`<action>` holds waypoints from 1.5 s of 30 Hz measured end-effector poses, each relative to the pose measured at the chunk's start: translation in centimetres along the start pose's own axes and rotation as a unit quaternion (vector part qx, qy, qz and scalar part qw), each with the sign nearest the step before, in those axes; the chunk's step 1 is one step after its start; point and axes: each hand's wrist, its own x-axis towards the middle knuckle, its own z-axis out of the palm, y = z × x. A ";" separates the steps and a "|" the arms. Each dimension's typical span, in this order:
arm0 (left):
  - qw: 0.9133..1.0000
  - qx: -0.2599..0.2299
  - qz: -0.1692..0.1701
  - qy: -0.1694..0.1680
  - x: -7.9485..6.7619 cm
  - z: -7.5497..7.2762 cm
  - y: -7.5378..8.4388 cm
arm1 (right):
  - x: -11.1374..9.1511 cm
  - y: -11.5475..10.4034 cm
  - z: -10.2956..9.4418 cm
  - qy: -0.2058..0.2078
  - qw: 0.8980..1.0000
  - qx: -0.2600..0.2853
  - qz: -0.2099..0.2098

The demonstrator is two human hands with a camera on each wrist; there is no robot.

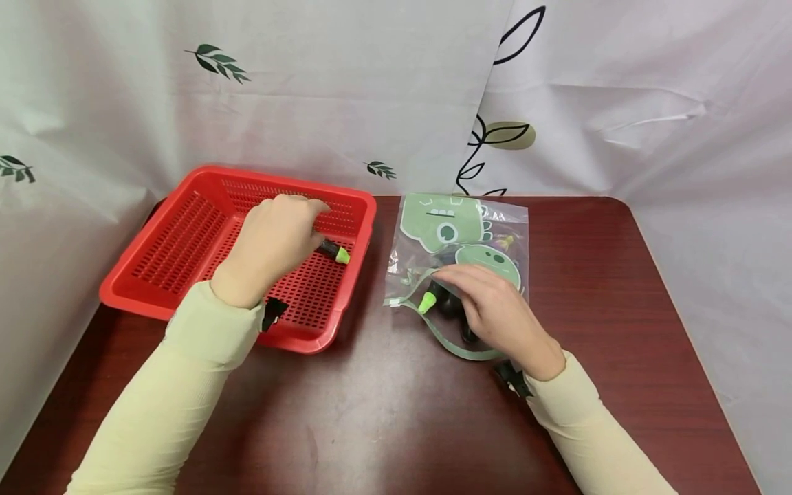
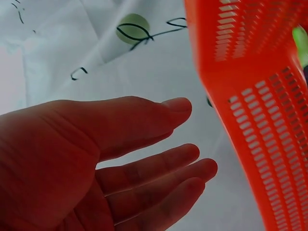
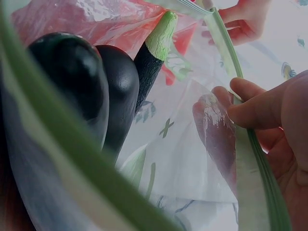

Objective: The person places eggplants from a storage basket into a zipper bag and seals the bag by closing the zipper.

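My left hand (image 1: pixel 275 237) is above the red plastic basket (image 1: pixel 355 275) with nothing in its grasp. In the left wrist view its thumb and loosely bent fingers (image 2: pixel 159 192) stand apart. A dark eggplant with a light green stem end (image 1: pixel 331 250) lies in the basket, partly hidden behind that hand in the head view. With my right hand (image 1: pixel 495 309) I pinch the green zip edge of a clear plastic bag (image 1: pixel 465 355), whose mouth is spread. Inside show a green-stemmed eggplant (image 3: pixel 151 60) and two smooth dark rounded things (image 3: pixel 72 82), their ends hidden.
The bag has green cartoon prints (image 1: pixel 427 230) and lies on the dark red wooden table (image 1: pixel 371 419), right of the basket. A small colourful thing (image 1: pixel 504 242) shows through its far part. White patterned cloth (image 1: pixel 322 89) hangs behind and at both sides.
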 end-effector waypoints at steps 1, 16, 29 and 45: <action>1.000 0.000 -0.001 -0.005 0.1 0.0 -0.2 | 0.0 0.0 0.0 -0.001 1.000 0.000 0.001; 0.992 -0.002 -0.003 -0.125 1.4 1.4 -4.7 | 0.0 0.0 0.0 -0.005 1.000 0.003 0.004; 0.981 0.000 0.009 -0.192 2.3 2.6 -7.2 | 0.0 0.0 0.0 -0.005 1.000 0.002 0.001; 0.976 0.002 0.032 -0.217 2.8 5.1 -9.7 | 0.0 0.1 0.0 -0.004 1.000 0.003 0.002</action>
